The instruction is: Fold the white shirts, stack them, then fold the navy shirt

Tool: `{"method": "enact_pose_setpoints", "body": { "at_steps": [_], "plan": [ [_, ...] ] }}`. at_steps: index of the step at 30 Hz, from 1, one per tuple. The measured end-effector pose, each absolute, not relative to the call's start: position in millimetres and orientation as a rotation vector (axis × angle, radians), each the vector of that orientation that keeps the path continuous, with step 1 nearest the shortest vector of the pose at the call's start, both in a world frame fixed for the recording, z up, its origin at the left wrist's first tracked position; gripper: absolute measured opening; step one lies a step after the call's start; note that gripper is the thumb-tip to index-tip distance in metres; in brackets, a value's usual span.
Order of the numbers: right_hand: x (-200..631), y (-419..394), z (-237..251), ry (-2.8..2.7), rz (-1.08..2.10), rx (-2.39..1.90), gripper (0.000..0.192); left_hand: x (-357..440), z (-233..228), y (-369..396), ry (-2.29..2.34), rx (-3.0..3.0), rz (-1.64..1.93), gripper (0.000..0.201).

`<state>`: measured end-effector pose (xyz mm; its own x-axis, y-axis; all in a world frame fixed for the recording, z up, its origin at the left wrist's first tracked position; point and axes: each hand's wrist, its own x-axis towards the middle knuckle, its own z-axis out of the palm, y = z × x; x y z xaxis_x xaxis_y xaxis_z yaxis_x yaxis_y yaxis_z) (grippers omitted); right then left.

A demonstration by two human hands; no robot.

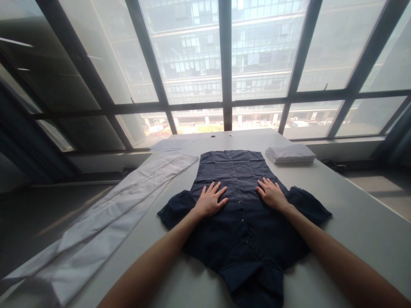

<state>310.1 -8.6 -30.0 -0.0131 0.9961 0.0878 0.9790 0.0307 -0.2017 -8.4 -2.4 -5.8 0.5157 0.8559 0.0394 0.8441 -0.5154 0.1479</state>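
Observation:
A dark navy button-up shirt (237,231) lies spread on the white table, its collar toward me and its hem at the far side. Its short sleeves stick out left and right, and a row of buttons runs down the middle. My left hand (211,199) rests flat on the shirt, left of the buttons, fingers spread. On the other side of the buttons, my right hand (271,193) also lies flat with its fingers apart. Neither hand grips the fabric.
White cloth (105,218) stretches along the table's left edge. Papers (168,144) lie at the far left. A folded stack of white cloth (290,153) sits on the right of the white table (362,222). Large windows (192,51) stand behind it.

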Motion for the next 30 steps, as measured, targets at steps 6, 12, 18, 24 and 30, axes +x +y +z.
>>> {"method": "enact_pose_setpoints", "body": {
  "at_steps": [6,12,18,24,30],
  "plan": [
    [310.0,-9.7,-29.1,-2.094,0.121,-2.044,0.058,-8.0,-5.1,-2.1,1.49,2.636,0.156,0.067],
    [310.1,-8.7,-30.5,-2.085,0.112,-2.036,0.057,-8.0,-5.4,-1.6,1.488,2.65,0.15,0.067],
    [310.4,-7.2,-32.1,-2.089,0.136,-2.052,0.058,-7.9,-6.9,-1.2,1.501,2.655,0.149,0.066],
    [310.2,-8.2,-30.7,-2.085,0.131,-2.053,0.058,-8.1,-6.9,-2.0,1.501,2.649,0.147,0.066],
    [309.8,-8.0,-29.5,-2.094,0.139,-2.065,0.058,-8.2,-6.3,-1.7,1.499,2.651,0.145,0.066]
  ]
}}
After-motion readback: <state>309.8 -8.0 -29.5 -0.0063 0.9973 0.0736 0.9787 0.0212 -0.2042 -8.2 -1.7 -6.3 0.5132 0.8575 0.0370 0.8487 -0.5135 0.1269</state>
